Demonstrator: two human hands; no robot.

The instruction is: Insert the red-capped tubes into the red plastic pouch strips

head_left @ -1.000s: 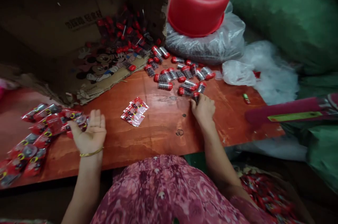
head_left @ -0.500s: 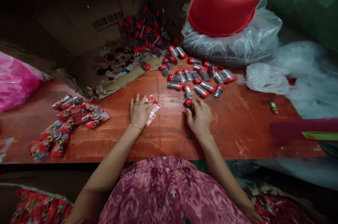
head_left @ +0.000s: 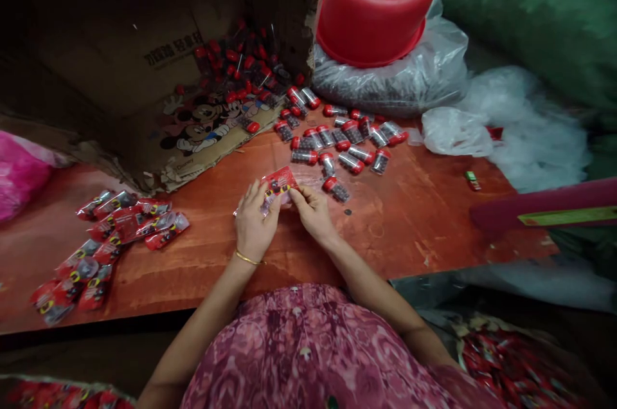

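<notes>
A flat red printed plastic pouch [head_left: 280, 181] is held up between my two hands above the table. My left hand [head_left: 256, 219] grips its left side, thumb in front. At its right edge, my right hand [head_left: 312, 211] pinches it between thumb and fingers. Under the left hand another clear-and-red piece shows in part; I cannot tell whether it is held too. Just right of my right hand lies a small clear bottle with a red cap [head_left: 336, 190], dark pieces inside it. More such bottles [head_left: 351, 163] are spread behind it.
Filled red pouches [head_left: 128, 222] lie piled at the left. A cardboard box [head_left: 193, 168] with more bottles opens at the back. An upturned red tub [head_left: 378, 7] sits on a plastic bag [head_left: 395, 84]. A purple bar [head_left: 544, 203] juts in from the right.
My right hand has let go of the capped bottle and moved left to the pouch. The pouch has come up off the table between both hands. The view has shifted to the right.
</notes>
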